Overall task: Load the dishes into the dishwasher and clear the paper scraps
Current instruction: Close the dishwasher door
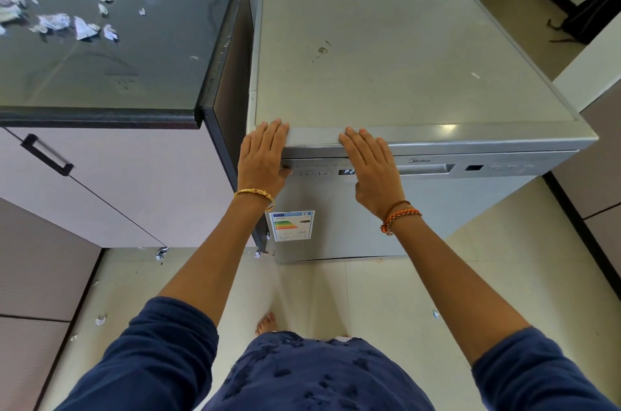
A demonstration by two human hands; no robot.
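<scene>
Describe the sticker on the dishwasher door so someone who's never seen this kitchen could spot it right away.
Find the silver dishwasher standing right of the dark countertop. On its closed door, near the left edge and well below the control strip showing "P2", sits the energy label. It is the only white sticker there, with a blue header and stacked coloured bars.

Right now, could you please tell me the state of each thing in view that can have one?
Dishwasher: door shut, display lit, reading P2.
Left hand: open, fingers flat on the dishwasher's top front edge.
Right hand: open, fingers flat on the same edge.
Paper scraps: crumpled, scattered on the counter; a few lie on the floor.
Counter: littered with scraps at its far left.
Cupboard door: shut.
</scene>
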